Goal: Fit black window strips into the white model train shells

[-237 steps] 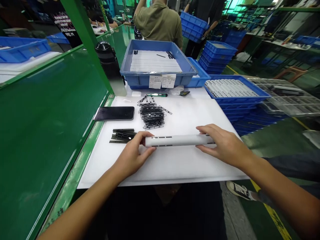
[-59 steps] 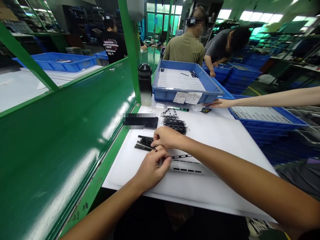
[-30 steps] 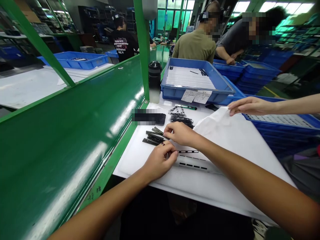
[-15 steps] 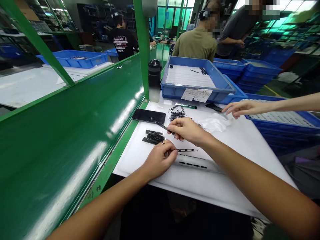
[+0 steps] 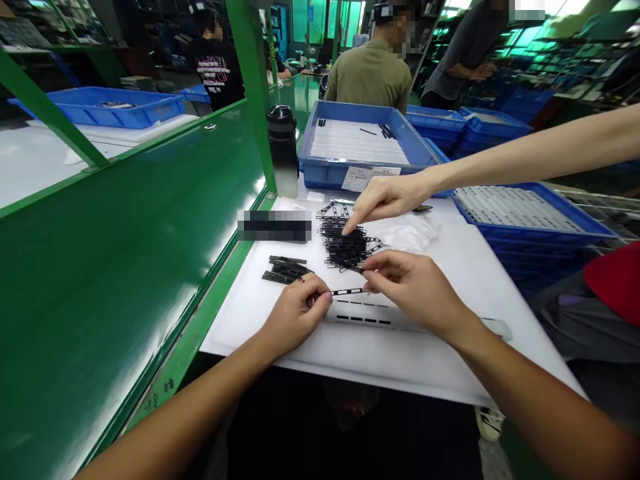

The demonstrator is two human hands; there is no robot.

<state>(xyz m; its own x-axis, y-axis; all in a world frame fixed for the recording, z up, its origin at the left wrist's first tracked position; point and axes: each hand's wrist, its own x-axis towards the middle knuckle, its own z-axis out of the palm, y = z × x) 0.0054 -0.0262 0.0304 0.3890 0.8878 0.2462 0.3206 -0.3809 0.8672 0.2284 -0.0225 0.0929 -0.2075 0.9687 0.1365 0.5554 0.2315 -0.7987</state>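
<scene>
My left hand [image 5: 297, 310] is closed on the left end of a thin black slotted strip [image 5: 347, 291], just above the white table [image 5: 235, 320]. My right hand [image 5: 415, 287] pinches a thin dark tool [image 5: 356, 269], whose kind I cannot make out; its fingertips are by the strip's right end. Below the strip lies a pale holder [image 5: 410, 318] with rows of dark slots. Beyond my hands is a heap of black slotted strips [image 5: 343, 247], and another person's hand [image 5: 393, 197] reaches in with a finger at it. Flat dark strips [image 5: 283, 270] lie left of my left hand.
A blurred-out dark phone [image 5: 275, 227] lies at the left, with a bottle [image 5: 283, 150] behind it. Crumpled white material [image 5: 413, 231] lies right of the heap. Blue trays [image 5: 325, 173] stand at the back and right [image 5: 530, 230]. A green partition [image 5: 150, 253] borders the left.
My right hand has moved right and down with the dark tool, to the strip's right end. The other person's hand has come left to the heap. The view has shifted slightly.
</scene>
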